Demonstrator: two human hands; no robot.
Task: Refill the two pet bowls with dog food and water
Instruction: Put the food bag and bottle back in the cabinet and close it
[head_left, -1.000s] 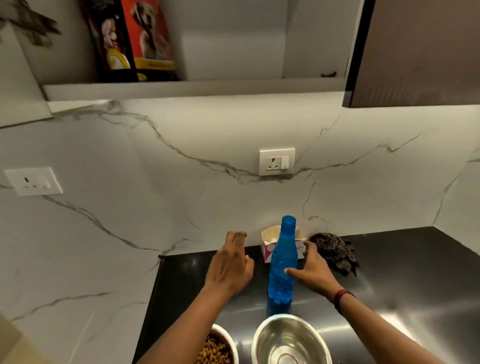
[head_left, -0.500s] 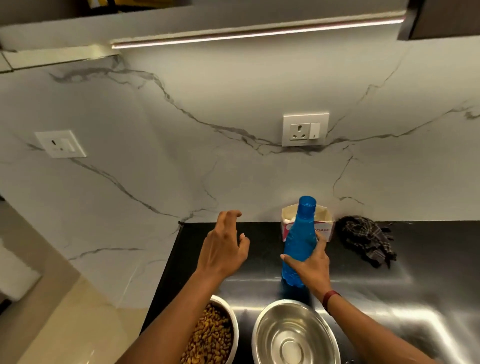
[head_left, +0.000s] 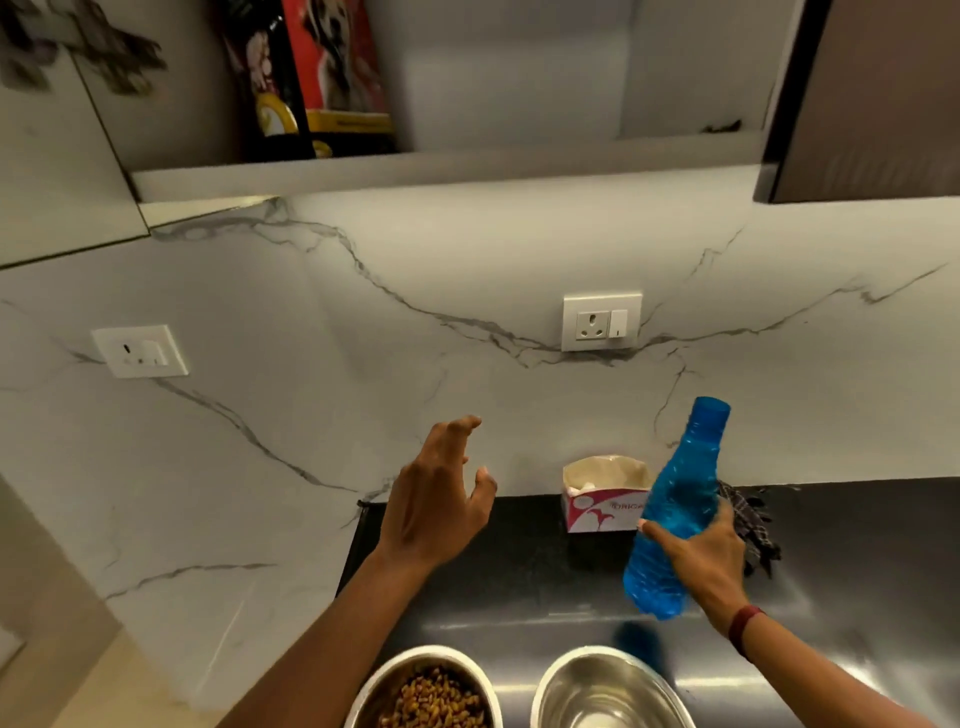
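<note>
Marble backsplash rises behind a dark bench (head_left: 857, 545), with a dog food bag (head_left: 322, 78) on the shelf above. Your right hand (head_left: 711, 561) has its fingers (head_left: 655, 530) wrapped around the blue water bottle (head_left: 680, 499), which is tilted and lifted clear of the bench. Your left hand (head_left: 441, 504) hovers empty, its fingers spread loosely. The left bowl (head_left: 431, 691) already holds kibble; the right bowl (head_left: 608, 691) looks empty, so the water step seems to be in hand. Next, you likely need the cap (head_left: 710, 410) off, then tip the bottle over the right bowl, pouring slowly to avoid splashing.
</note>
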